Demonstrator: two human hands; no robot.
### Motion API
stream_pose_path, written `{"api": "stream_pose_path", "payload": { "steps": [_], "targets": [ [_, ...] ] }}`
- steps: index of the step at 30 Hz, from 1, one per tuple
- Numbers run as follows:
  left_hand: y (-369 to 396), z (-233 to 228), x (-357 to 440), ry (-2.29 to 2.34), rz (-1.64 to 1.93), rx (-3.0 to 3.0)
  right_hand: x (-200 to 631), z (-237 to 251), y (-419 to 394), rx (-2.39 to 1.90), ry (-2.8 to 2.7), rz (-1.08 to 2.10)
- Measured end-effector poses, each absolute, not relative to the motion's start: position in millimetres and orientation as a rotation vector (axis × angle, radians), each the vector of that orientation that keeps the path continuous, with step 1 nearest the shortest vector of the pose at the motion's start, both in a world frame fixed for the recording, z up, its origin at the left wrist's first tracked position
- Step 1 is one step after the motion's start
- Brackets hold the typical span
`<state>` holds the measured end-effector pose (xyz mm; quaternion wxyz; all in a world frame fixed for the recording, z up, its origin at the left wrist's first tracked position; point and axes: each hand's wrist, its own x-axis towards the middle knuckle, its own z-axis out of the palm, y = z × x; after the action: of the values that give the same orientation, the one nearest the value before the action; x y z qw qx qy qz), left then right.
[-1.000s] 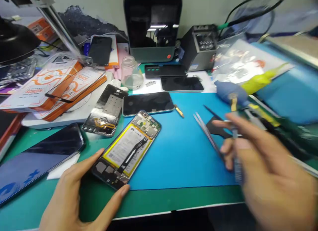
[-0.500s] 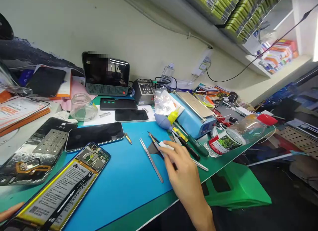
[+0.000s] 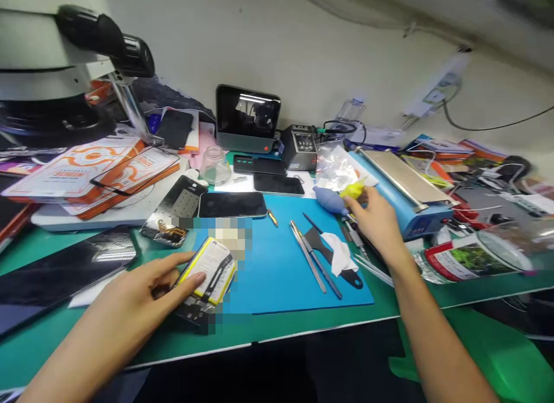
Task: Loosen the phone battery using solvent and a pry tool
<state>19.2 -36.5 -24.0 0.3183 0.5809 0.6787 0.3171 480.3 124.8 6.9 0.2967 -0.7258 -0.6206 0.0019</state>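
My left hand rests on the opened phone with its yellow-edged battery, fingers spread over its near end on the blue mat. My right hand reaches to the right edge of the mat, fingers at the blue air blower and the yellow-tipped bottle. Whether it grips anything I cannot tell. On the mat lie tweezers, a dark thin tool, a black pry pick and a white wipe.
A dark phone screen and a metal phone frame lie beyond the opened phone. Behind stand a glass jar, a small screen unit, a grey station and a blue heating plate. A microscope hangs at left.
The view swung back to the left. My right hand left the tools on the mat and moved up to the blower and bottle. My left hand is in view again on the opened phone.
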Motion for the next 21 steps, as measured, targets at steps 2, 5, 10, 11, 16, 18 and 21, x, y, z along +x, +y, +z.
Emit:
{"api": "stream_pose_path", "payload": {
  "steps": [2, 5, 10, 11, 16, 18, 21],
  "targets": [
    [-30, -16, 23, 1.758, 0.755, 1.480, 476, 13, 119, -1.888, -1.596, 0.023],
    [-31, -14, 27, 1.687, 0.717, 1.362, 465, 21, 99, -1.742, -1.520, 0.016],
    [-49, -20, 31, 1.744, 0.862, 1.102, 421, 18, 48, -1.453, -1.534, 0.136],
    [-52, -19, 33, 1.773, 0.897, 1.059, 411, 16, 38, -1.429, -1.529, 0.173],
    [-63, -8, 49, 1.868, 1.022, 0.886, 366, 4, 1, -1.399, -1.564, 0.386],
    [-66, -5, 53, 1.893, 1.052, 0.818, 355, 1, -6, -1.401, -1.596, 0.408],
    [-68, -6, 57, 1.943, 1.060, 0.712, 348, -9, -9, -1.400, -1.657, 0.394]
  ]
}}
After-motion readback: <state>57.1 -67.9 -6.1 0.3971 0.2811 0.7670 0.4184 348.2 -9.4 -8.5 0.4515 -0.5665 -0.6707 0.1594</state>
